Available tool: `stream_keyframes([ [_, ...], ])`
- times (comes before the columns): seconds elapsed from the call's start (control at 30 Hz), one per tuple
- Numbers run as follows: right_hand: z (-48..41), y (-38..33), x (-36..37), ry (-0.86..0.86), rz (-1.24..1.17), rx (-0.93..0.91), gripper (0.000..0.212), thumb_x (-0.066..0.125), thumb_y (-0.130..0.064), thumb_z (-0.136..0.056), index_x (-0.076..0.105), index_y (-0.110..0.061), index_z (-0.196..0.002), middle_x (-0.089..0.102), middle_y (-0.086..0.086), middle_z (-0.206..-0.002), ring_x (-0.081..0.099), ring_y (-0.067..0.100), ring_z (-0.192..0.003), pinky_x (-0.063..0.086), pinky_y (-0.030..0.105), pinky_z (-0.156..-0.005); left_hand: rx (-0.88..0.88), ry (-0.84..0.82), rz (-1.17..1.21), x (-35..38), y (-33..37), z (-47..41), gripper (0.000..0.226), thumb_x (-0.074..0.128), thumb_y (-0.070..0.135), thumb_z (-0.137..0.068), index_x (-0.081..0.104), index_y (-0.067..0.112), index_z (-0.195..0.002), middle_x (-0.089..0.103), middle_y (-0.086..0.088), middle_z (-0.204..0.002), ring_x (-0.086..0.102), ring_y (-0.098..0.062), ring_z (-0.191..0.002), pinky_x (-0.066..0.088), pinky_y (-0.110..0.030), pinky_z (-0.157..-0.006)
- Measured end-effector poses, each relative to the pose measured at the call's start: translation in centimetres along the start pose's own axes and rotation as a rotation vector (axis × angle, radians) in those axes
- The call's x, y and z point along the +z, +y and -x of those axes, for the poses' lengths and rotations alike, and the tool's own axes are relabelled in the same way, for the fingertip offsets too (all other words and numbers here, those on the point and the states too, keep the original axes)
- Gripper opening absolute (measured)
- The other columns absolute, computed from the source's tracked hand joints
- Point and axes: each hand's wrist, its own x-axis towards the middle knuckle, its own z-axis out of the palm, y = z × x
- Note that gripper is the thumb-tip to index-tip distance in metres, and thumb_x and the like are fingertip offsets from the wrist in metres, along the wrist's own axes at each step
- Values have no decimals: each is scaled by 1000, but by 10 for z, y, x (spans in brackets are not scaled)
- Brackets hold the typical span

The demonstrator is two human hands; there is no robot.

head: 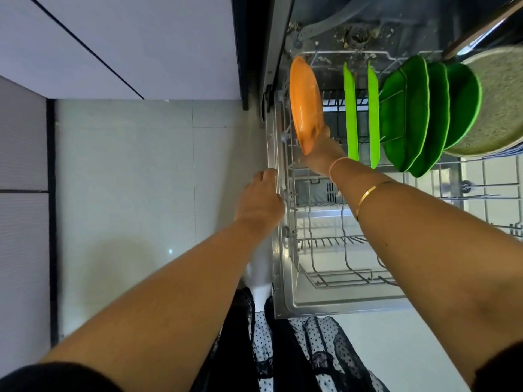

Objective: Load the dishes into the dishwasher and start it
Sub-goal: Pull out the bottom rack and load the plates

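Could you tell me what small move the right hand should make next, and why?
Probably settle the round orange plastic plate into the grey wire rack and let go: the right hand grips its near rim, and it stands on edge at the rack's left end, beside upright green plates.
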Motion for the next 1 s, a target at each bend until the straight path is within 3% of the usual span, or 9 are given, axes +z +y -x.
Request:
stream_keyframes([
  [0.13, 8, -8, -3, 38, 8, -69, 73, 57, -18, -90, 10, -7, -144, 55, 20, -122, 58, 33, -96, 44, 35, -76, 9, 20, 10, -9, 7, 4, 49, 47, 13, -94, 30, 19, -140, 35, -5, -144, 46, -28, -123, 41, -36, -96],
  [0.23, 8, -16, -3, 108, 89, -124, 71, 51, -25, -93, 8, -3, -145, 54, 22, -125, 58, 38, -106, 46, 40, -84, 22, 37, 29, -9, 6, 5, 50, 48, 14, -94, 29, 19, -141, 35, -5, -144, 45, -28, -124, 40, -36, -99],
  [0.33, 3, -17, -1, 181, 213, -111, 69, 48, -20, -95, 6, 0, -146, 54, 24, -125, 55, 41, -112, 46, 45, -89, 15, 32, 48, -5, -1, 7, 50, 47, 14, -95, 29, 18, -141, 35, -4, -144, 44, -27, -125, 39, -36, -101],
  [0.5, 10, -21, 1, 350, 259, -91, 53, 45, -9, -95, 20, 4, -140, 52, 24, -128, 58, 39, -110, 49, 42, -84, 2, 16, 65, 2, -15, 17, 49, 44, 13, -96, 28, 18, -143, 33, -4, -145, 47, -26, -123, 39, -33, -99],
  [0.6, 22, -25, 3, 422, 374, -131, 51, 40, -7, -95, 19, 6, -141, 29, 28, -147, 59, 39, -110, 50, 40, -82, 11, 22, 66, 1, -19, 21, 48, 43, 13, -96, 30, 17, -141, 36, -5, -143, 51, -26, -116, 41, -31, -93],
  [0.67, 29, -28, -2, 486, 457, -177, 49, 39, -8, -95, 22, 6, -139, 21, 25, -152, 63, 38, -103, 50, 38, -71, 20, 30, 66, -2, -20, 23, 47, 43, 13, -96, 30, 17, -141, 36, -5, -142, 52, -25, -114, 40, -29, -89],
  [0.73, 34, -30, -15, 566, 526, -223, 45, 37, -8, -95, 26, 5, -137, 24, 23, -152, 66, 37, -95, 45, 36, -61, 26, 35, 70, -6, -20, 25, 47, 43, 12, -96, 31, 17, -141, 36, -4, -142, 53, -24, -113, 41, -28, -88],
  [0.87, 36, -34, -43, 637, 595, -220, 49, 36, -5, -95, 20, 5, -140, 24, 26, -150, 64, 42, -98, 52, 42, -68, 33, 55, 81, -12, -17, 28, 46, 42, 13, -96, 32, 17, -140, 37, -4, -142, 56, -23, -107, 41, -27, -84],
  [1.0, 27, -30, -47, 646, 626, -168, 52, 40, -2, -94, 18, 7, -140, 22, 31, -149, 60, 42, -109, 53, 43, -66, 56, 63, 100, -11, -13, 29, 43, 43, 13, -95, 34, 17, -138, 38, -5, -140, 57, -24, -102, 45, -30, -83],
])
